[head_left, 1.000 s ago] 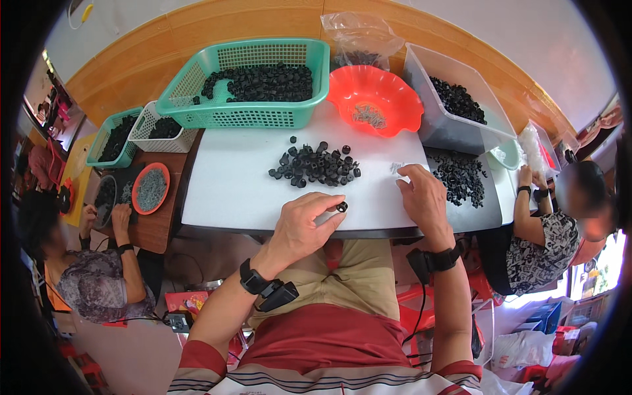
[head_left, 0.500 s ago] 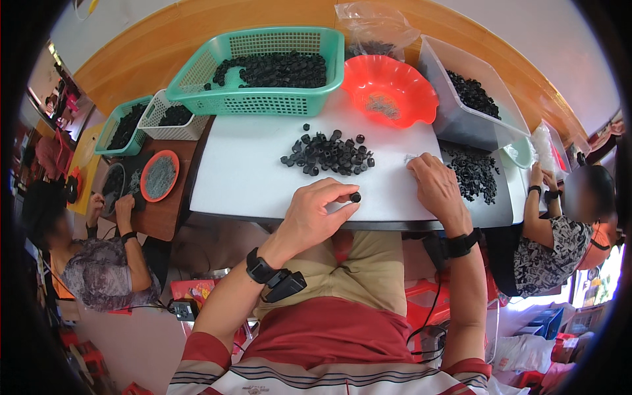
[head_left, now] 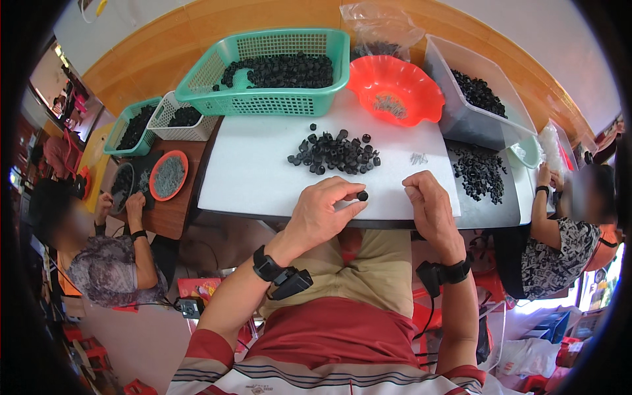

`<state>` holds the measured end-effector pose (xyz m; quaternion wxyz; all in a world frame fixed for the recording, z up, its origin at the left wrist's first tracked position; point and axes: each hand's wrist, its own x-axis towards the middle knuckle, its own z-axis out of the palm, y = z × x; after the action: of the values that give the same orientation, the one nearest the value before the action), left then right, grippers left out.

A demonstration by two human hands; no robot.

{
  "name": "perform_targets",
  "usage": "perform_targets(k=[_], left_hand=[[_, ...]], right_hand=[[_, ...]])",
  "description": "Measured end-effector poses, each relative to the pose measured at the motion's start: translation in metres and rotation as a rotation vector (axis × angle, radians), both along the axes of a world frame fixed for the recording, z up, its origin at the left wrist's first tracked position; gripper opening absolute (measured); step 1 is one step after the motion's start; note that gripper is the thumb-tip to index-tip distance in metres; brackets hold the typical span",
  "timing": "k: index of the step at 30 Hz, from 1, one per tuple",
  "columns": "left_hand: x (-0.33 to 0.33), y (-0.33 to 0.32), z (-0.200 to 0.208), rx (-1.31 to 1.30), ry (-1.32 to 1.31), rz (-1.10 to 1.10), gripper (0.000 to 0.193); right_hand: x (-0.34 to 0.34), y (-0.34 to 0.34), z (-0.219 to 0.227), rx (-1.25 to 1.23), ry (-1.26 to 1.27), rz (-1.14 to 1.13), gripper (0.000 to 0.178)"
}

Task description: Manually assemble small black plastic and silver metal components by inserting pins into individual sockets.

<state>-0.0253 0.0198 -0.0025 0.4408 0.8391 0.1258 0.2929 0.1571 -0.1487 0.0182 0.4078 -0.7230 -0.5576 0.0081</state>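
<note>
Between the thumb and fingertips of my left hand is a small round black plastic part, held above the near edge of a white foam sheet. My right hand is a little to its right, with thumb and fingers pressed together; whatever they hold is hidden or too small to make out. Just beyond the right hand lies a small heap of thin metal pins. A pile of loose black plastic parts sits on the sheet beyond my left hand.
Along the back stand a green basket of black parts, a red scalloped bowl with metal pins and a clear bin. Small black pieces lie on a dark board at right. Co-workers sit on both sides.
My right hand has drawn back from the metal pins toward me, uncovering them. The left hand keeps its hold on the black part. The whole view has shifted slightly.
</note>
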Motion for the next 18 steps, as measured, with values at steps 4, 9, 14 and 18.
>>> perform_targets(k=[4, 9, 14, 18], left_hand=[[0.004, -0.008, -0.007, 0.154, -0.013, 0.018, 0.028], [0.009, -0.013, -0.004, 0.416, 0.012, 0.046, 0.03], [0.015, -0.012, 0.011, 0.349, 0.087, 0.04, 0.03], [0.024, -0.005, 0.018, 0.506, 0.07, 0.09, 0.029]], right_hand=[[-0.001, -0.002, -0.006, -0.016, 0.082, -0.039, 0.008], [-0.001, -0.001, -0.01, 0.002, 0.146, -0.083, 0.011], [0.004, -0.003, -0.017, -0.001, 0.304, -0.135, 0.012], [0.007, -0.005, -0.021, 0.009, 0.351, -0.139, 0.013]])
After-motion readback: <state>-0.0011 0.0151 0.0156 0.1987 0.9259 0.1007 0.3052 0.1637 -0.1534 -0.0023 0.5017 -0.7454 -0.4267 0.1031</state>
